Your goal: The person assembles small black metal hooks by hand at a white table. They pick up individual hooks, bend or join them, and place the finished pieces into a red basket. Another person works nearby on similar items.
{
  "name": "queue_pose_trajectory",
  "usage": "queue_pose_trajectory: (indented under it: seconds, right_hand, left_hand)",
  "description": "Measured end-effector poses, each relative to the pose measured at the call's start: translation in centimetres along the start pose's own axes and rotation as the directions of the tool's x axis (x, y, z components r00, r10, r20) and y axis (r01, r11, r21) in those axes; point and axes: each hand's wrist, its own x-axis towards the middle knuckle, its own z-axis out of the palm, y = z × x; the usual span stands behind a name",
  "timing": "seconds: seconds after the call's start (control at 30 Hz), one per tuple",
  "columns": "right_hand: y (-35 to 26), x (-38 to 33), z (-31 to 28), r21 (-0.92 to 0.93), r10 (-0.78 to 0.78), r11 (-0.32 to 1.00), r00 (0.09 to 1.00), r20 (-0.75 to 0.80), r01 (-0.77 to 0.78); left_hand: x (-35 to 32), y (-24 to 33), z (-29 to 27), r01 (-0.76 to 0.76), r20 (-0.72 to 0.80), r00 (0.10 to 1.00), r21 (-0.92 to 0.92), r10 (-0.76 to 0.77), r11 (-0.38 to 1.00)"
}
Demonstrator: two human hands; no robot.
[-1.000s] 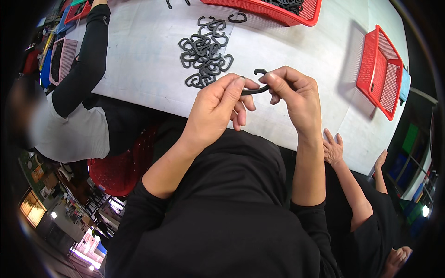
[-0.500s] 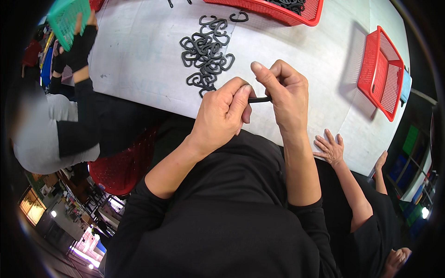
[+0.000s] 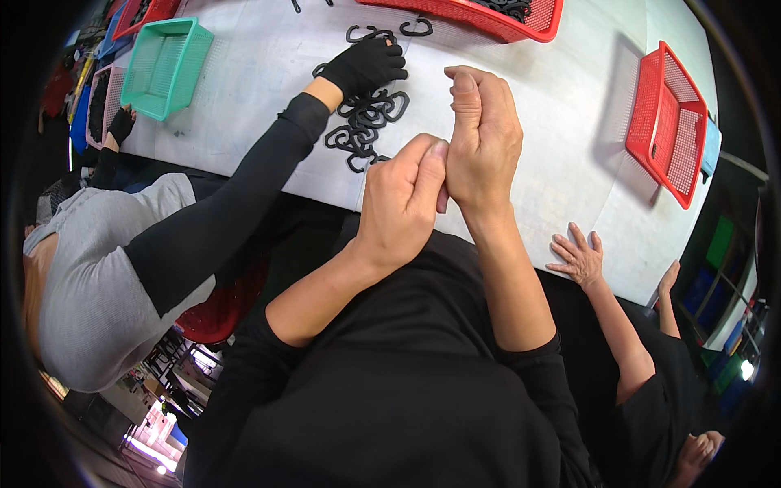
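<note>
The pile of black hooks [image 3: 368,116] lies on the counter [image 3: 569,106], just beyond my curled left grip [image 3: 403,203]. My right grip [image 3: 486,146], right of the pile, touches it; I cannot tell whether either clasps a hook.

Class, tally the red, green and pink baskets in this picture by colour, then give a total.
Red baskets: 3 (top middle, right side, upper left corner, the first and last cut by the picture's edge)
Green basket: 1
Pink basket: 1
Total: 5
</note>
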Motion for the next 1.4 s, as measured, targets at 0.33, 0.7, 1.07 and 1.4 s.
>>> queue_pose_trajectory:
  seconds: [0.33, 0.7, 1.07, 1.4]
  right_hand:
    - [2.3, 0.7, 0.8, -0.337, -0.183, 0.932, 0.976, -0.117, 0.134]
    - [3.3, 2.4, 0.6, -0.36, -0.252, 0.915, 0.954, -0.161, 0.181]
    - [5.8, 6.0, -1.9, -0.279, -0.135, 0.957, 0.975, -0.175, 0.083]
    - [5.3, 10.5, -2.2, 0.099, 0.311, 0.937, 0.93, 0.196, -0.335]
  left_hand:
    - [0.0, -1.7, 1.4, 0.089, -0.048, 0.995, -0.077, -0.093, 0.993]
    - [-0.5, -1.5, 1.5, 0.102, -0.047, 0.993, -0.102, -0.107, 0.99]
    - [1.6, -1.3, 0.4, 0.143, 0.034, 0.99, -0.153, -0.139, 0.978]
    - [12.1, -7.9, -0.8, 0.074, -0.129, 0.99, 0.097, -0.061, 0.993]
